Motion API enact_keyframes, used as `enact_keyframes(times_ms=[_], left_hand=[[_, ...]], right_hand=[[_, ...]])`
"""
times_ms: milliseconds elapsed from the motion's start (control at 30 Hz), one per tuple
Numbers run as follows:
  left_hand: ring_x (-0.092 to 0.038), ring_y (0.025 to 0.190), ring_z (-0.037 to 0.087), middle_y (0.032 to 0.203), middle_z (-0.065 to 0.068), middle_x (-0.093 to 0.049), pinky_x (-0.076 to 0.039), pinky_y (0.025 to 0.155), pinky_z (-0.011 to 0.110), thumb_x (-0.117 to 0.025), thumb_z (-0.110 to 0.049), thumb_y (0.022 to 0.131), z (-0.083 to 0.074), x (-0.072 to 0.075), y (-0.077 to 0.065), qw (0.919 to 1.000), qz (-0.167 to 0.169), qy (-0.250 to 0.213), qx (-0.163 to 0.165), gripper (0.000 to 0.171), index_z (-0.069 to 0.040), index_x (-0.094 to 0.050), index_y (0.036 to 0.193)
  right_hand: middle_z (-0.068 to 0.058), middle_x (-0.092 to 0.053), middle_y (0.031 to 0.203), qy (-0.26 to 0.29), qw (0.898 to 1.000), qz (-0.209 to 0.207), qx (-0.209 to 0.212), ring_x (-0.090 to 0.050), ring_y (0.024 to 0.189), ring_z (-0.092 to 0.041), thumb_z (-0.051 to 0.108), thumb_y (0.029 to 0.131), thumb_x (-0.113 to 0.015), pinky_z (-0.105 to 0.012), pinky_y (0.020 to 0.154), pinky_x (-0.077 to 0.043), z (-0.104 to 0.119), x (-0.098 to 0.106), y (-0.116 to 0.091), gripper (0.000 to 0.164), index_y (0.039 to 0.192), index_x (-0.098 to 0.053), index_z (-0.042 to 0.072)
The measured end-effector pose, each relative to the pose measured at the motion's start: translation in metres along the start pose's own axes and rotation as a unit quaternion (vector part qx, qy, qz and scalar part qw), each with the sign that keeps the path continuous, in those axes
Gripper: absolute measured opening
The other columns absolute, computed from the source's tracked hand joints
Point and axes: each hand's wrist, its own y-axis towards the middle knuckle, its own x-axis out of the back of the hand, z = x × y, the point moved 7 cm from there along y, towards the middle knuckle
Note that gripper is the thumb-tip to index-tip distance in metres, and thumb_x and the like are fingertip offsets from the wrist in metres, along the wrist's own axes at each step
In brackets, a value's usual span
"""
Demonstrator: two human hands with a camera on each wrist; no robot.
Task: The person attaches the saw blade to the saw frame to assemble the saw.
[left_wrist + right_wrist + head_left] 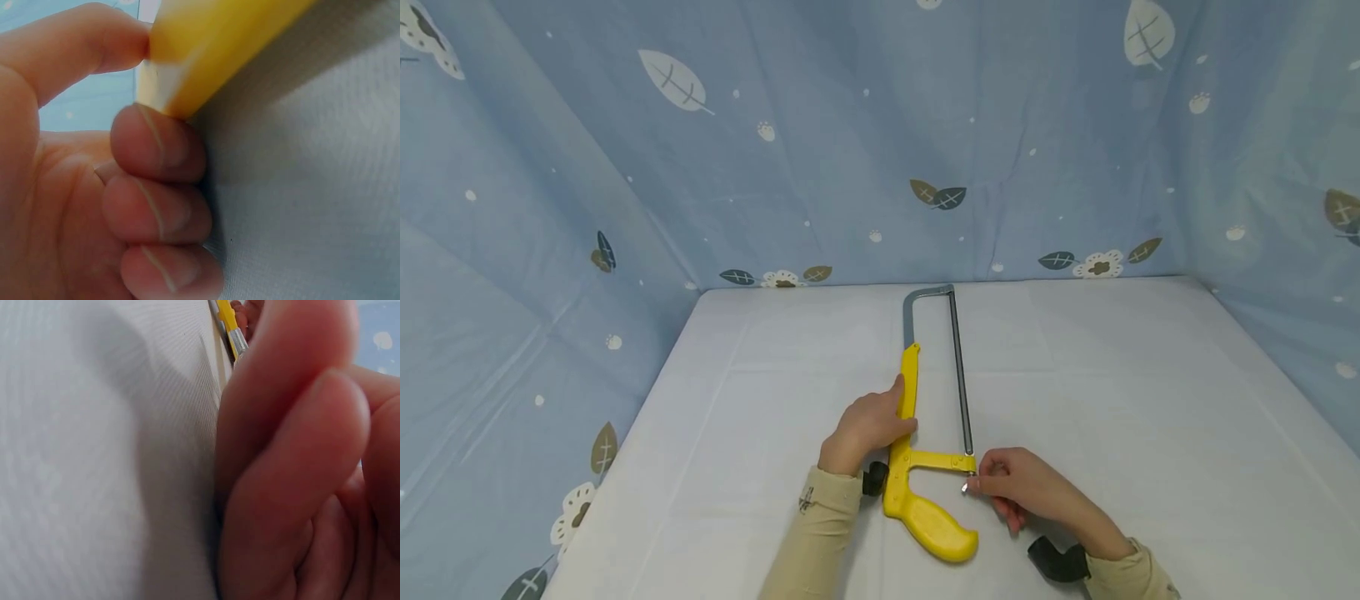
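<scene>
A hacksaw (936,527) with a yellow handle and grey bow lies on the white-covered table, its bow toward the back. Its dark blade (960,375) runs along the right side. My left hand (867,427) holds the yellow frame from the left; in the left wrist view the thumb and fingertips meet the yellow frame (219,50). At the blade's near end, my right hand (1030,483) pinches the small metal wing nut (966,488) with thumb and forefinger. In the right wrist view my curled fingers (294,469) hide most of the saw.
White cloth (775,400) covers the table. A blue curtain (850,150) with leaf and flower prints rises behind it and along both sides. Black wrist mounts (1058,560) sit at both cuffs, close over the cloth.
</scene>
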Motion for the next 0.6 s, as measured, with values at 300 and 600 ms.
enact_keyframes(times_ms=[300,600], left_hand=[[-0.047,0.071,0.017,0.083,0.002,-0.053,-0.037,0.067,0.032,-0.055,-0.038,0.082,0.0001,-0.0001,-0.0008,1.0,-0.004,-0.003,0.003,0.075,-0.013,-0.02,0.143],[-0.047,0.071,0.017,0.082,0.002,-0.052,-0.037,0.068,0.032,-0.055,-0.039,0.082,0.0006,-0.0003,-0.0006,1.0,-0.001,0.002,0.01,0.075,-0.014,-0.02,0.143]], right_hand=[[0.0,-0.048,0.049,-0.001,1.0,0.003,0.018,-0.048,0.036,-0.015,0.041,0.081,-0.06,-0.026,0.038,-0.038,0.0009,0.0007,-0.0007,0.037,0.078,-0.055,0.005],[-0.001,-0.05,0.05,-0.003,1.0,0.002,0.016,-0.049,0.037,-0.014,0.041,0.083,-0.058,-0.026,0.038,-0.038,0.0009,0.0001,-0.0011,0.037,0.073,-0.058,0.005]])
